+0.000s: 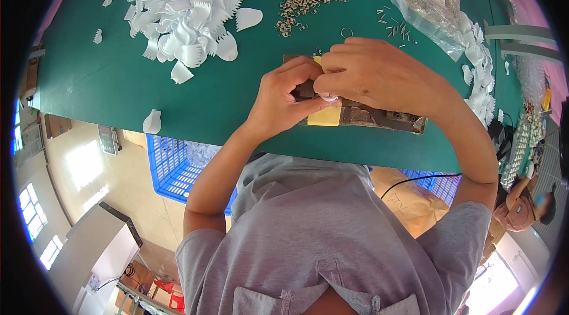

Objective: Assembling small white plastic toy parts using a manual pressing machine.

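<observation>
My left hand (283,100) pinches a small white plastic piece (331,98), of which only a sliver shows by the thumb tip. Over the same spot, my right hand (370,75) has its fingers curled closed, and they hide whatever is in them. Both hands are above a worn brown block (379,118) with a yellow strip (324,117) across it, at the table's near edge. Beyond the hands lie a heap of small metal springs (308,2), a few thin metal pins (398,31) and a metal ring (347,32).
White toothed plastic pieces (198,18), like claw hair clip halves, form a large pile at far left. One lies alone (152,121) near the edge. A clear bag (430,3) of metal parts and more white pieces (481,78) are right. Below stands a blue basket (172,166).
</observation>
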A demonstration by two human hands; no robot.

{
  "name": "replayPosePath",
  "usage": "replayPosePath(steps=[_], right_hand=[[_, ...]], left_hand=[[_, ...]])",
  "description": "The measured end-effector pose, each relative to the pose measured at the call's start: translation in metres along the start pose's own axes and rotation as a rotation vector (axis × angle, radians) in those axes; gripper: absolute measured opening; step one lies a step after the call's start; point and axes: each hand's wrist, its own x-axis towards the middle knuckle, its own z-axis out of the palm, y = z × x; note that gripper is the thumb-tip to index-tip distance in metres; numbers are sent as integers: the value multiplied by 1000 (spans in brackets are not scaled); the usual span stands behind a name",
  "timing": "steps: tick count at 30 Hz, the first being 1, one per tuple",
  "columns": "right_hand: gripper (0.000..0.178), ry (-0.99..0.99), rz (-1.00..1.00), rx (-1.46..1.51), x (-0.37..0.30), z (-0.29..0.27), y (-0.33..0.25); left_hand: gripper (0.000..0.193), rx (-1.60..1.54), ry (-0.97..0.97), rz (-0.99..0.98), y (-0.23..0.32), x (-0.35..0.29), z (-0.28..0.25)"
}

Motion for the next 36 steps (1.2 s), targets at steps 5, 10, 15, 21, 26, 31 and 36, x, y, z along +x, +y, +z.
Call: replayPosePath(steps=[5, 10, 15, 21, 26, 31, 36], right_hand=[[8, -7, 25, 3, -5, -1, -3], [16, 468, 338, -11, -42, -12, -18], [17, 963, 1078, -127, -178, 48, -29], [27, 782, 1199, -249, -207, 77, -40], [26, 721, 1204, -198, -208, 69, -37], [24, 721, 1203, -125, -216, 64, -36], [33, 1096, 1397, 290, -215, 54, -29]], left_hand=[[27, -6, 10, 44, -3, 2, 3], [27, 1, 6, 16, -5, -4, -1], [25, -22, 3, 60, -5, -2, 2], [26, 47, -5, 91, -5, -5, -1], [26, 12, 1, 38, -4, -7, 3], [26, 12, 26, 76, -5, -5, 4], [25, 50, 30, 86, -1, -5, 2]])
